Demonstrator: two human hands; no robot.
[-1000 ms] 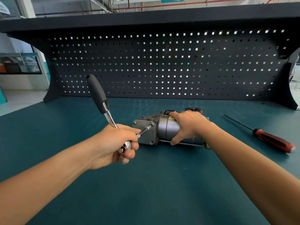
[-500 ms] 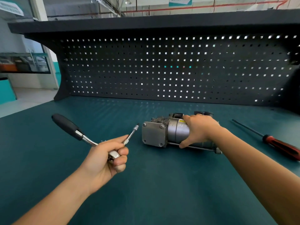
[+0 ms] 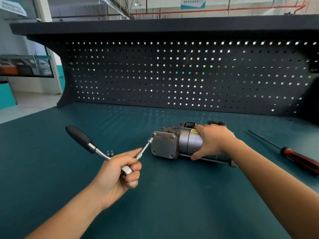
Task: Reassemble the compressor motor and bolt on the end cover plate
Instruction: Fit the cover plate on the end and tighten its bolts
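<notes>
The left hand [image 3: 119, 171] is curled round the head of the ratchet wrench [image 3: 81, 138], aiming its socket [image 3: 150, 140] at the upper-left bolt of the end cover plate [image 3: 163, 145]. Whether it is seated is unclear. The right hand [image 3: 214, 140] clasps the compressor motor [image 3: 189, 144], lying on the counter [image 3: 172, 195], probably to brace it against the turning. Two loose bolts [image 3: 110, 153] lie near the wrench.

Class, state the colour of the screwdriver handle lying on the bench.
Red with black sections: the screwdriver handle, best in the head view.
</notes>
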